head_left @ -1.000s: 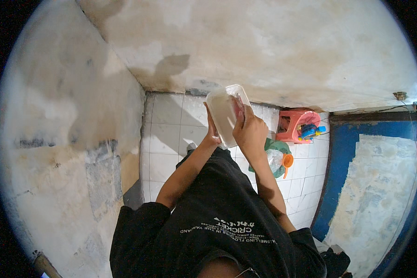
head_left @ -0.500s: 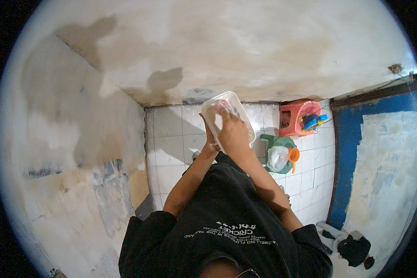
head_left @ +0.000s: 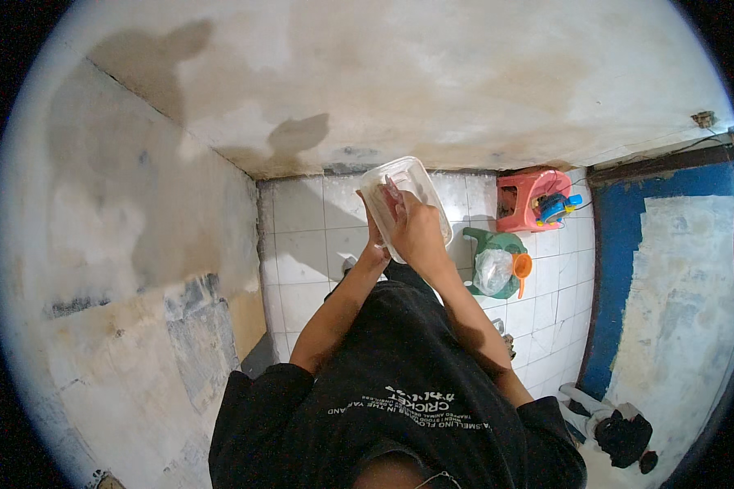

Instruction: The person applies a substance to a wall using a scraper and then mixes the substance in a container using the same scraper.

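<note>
My left hand grips a translucent white plastic tub from its left side, in front of my chest and over the tiled floor. Most of its fingers are hidden under the tub. The tub tilts, and pale smears coat its inside. Over the opening, my right hand is closed around a pinkish flat piece. One end of this piece sticks up beyond my fingers; its exact kind I cannot make out. Its lower part is covered by the hand.
At right a green plastic stool carries a clear plastic bag and an orange dipper. Behind it, a pink stool holds a blue and yellow item. Patched walls stand ahead and left; dark cloth lies lower right.
My right hand has turned and drawn back slightly within the tub, raising the pinkish piece so more of it shows. The left hand keeps its hold on the tub.
</note>
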`<state>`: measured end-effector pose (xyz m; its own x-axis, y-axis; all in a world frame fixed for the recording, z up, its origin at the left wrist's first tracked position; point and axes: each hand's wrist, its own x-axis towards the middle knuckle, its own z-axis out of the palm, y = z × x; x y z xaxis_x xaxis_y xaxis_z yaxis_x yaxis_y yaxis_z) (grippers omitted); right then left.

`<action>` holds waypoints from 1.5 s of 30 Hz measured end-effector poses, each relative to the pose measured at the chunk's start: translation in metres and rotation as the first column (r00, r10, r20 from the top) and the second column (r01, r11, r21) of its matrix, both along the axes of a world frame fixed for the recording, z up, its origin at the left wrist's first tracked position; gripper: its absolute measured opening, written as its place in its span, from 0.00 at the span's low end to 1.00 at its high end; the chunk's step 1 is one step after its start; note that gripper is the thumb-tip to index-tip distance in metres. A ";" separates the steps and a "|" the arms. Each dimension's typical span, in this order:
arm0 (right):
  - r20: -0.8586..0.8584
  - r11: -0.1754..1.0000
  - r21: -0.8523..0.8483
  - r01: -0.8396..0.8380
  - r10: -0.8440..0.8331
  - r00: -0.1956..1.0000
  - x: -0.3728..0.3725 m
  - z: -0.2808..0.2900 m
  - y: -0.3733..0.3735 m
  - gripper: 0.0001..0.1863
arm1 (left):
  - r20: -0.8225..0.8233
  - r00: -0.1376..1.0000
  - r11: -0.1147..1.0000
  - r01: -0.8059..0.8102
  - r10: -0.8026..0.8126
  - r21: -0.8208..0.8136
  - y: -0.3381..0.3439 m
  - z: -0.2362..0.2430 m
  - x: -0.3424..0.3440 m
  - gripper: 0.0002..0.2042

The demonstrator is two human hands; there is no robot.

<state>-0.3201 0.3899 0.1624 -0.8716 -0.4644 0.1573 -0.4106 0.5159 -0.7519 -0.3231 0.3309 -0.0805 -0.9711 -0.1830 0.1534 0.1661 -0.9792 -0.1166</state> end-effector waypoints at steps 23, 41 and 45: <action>-0.400 0.951 0.288 0.108 0.017 0.916 0.011 -0.031 0.015 0.24 | 0.373 0.918 0.964 -0.031 0.132 -0.264 -0.008 0.042 0.002 0.37; -0.166 0.968 0.245 0.053 -0.012 0.986 -0.006 -0.019 0.016 0.14 | 0.250 0.964 0.988 -0.057 0.091 -0.142 -0.007 0.058 0.000 0.30; -0.014 0.973 0.205 0.103 -0.103 0.995 -0.020 -0.021 0.037 0.10 | 0.073 0.993 0.995 0.095 -0.095 0.013 0.008 0.093 0.002 0.27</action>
<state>-0.3402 0.4269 0.1415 -0.9160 -0.3949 0.0707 -0.3494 0.6987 -0.6244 -0.3209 0.3390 0.0125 -0.9927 -0.0904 0.0800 0.0808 -0.9899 -0.1167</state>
